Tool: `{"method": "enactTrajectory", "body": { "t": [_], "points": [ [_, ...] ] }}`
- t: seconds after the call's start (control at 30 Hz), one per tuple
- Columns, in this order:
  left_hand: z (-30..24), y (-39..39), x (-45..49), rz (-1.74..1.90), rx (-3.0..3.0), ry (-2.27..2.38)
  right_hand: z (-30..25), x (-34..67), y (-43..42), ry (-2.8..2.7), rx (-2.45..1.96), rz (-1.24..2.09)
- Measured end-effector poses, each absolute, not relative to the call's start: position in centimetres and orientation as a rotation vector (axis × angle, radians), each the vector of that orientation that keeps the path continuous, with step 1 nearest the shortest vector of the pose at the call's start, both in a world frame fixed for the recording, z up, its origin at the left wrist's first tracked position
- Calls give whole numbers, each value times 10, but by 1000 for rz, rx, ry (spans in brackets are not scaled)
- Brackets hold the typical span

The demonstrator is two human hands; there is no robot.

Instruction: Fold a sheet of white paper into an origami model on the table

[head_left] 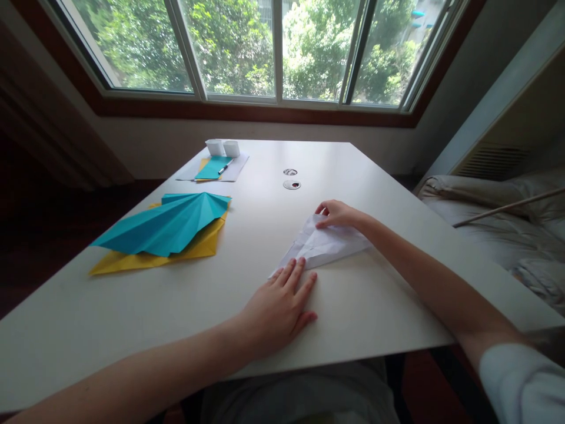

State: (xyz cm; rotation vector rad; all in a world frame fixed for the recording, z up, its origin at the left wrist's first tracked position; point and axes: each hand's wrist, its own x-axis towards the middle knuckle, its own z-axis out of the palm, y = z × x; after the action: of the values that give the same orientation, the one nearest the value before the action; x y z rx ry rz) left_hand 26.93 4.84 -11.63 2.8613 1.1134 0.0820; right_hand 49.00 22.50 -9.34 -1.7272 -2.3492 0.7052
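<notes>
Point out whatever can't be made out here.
All in the head view:
White paper: part of near edge, under fingers of the left hand.
Yellow paper: middle, hidden by blue paper.
Tubs: contents, too small to tell.
Pen: lettering, if any, too small.
Sleeve: cut off by the bottom and right edges.

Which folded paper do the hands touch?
The white paper, with the left hand and right hand on it; the blue paper and yellow paper lie farther left.

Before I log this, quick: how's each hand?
Left hand: open, fingers on near corner of white paper.
Right hand: curled at its far edge; grip can't be told.
</notes>
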Motion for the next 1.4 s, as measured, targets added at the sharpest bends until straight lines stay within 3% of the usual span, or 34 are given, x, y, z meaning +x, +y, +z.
{"method": "enactTrajectory", "body": {
  "t": [0.47,0.7,1.03,1.4],
  "points": [
    [-108,46,272,56,2906,1117,-92,484,222,-2578,-1566,567],
    [-106,48,266,87,2953,1106,-85,498,226,-2701,-1715,788],
    [-93,63,260,118,2903,1263,-90,509,207,-2759,-1495,815],
    [-102,111,239,463,2575,1493,-94,509,166,-2458,-1325,837]
  ]
}}
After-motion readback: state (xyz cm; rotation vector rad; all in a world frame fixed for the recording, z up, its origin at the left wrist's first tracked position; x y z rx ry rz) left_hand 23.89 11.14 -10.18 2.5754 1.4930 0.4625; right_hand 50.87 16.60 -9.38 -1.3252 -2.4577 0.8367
